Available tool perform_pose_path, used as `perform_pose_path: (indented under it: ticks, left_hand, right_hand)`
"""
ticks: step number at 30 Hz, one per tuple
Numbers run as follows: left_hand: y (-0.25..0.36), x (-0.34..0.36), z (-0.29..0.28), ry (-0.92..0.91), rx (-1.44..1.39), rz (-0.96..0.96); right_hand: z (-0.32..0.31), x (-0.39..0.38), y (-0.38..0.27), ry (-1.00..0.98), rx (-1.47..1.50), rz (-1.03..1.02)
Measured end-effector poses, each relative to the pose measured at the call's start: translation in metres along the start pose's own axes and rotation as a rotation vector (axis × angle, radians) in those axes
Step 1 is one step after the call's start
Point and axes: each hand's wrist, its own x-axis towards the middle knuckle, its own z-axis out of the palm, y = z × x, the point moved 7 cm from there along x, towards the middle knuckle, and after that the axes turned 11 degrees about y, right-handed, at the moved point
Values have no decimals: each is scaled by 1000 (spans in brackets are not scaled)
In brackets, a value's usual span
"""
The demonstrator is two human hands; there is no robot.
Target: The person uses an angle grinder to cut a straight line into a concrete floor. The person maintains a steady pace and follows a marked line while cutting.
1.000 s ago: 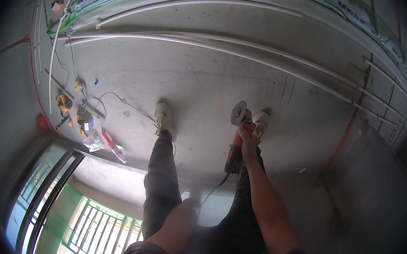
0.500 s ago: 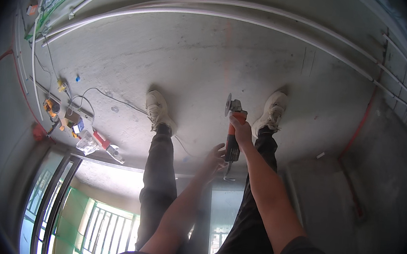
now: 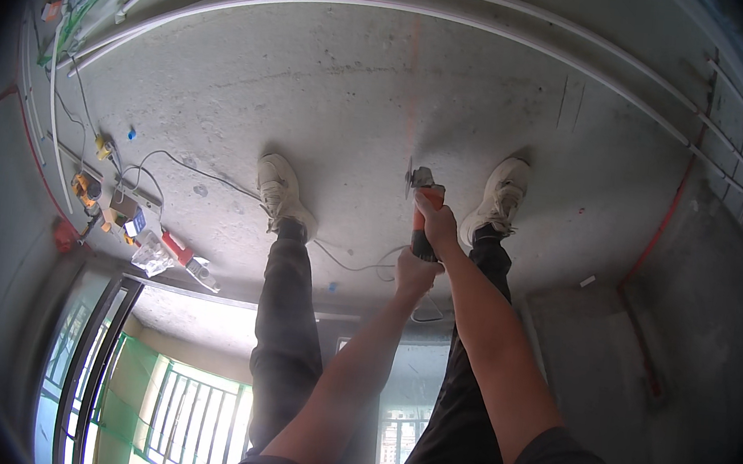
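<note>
One angle grinder is gripped in the head view between the sneakers, its long axis pointing forward, with the right hand wrapped nearer the cutting disc at the far end and the left hand clasped around its rear.

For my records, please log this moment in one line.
right hand: holds angle grinder; left hand: around its rear; disc: far end
</note>
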Motion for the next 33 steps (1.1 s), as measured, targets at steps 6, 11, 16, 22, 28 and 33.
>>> perform_pose_path:
  ticks: [6, 11, 16, 22, 28, 33]
  left_hand:
    - [5, -2, -7, 15, -17, -6]
    - [2, 3, -5, -9, -22, -16]
    - [3, 6, -9, -28, -34, -43]
    - [11, 5, -5, -49, -23, -43]
    - [15, 3, -10, -19, 11, -71]
    - [23, 5, -11, 43, 169, -17]
  right_hand:
    - [6, 0, 4, 22, -23, 4]
    - [13, 10, 13, 7, 11, 4]
    - [20, 10, 13, -4, -6, 30]
    - [19, 24, 21, 76, 2, -4]
    - [20, 12, 18, 118, -49, 100]
    - [13, 4, 3, 74, -66, 124]
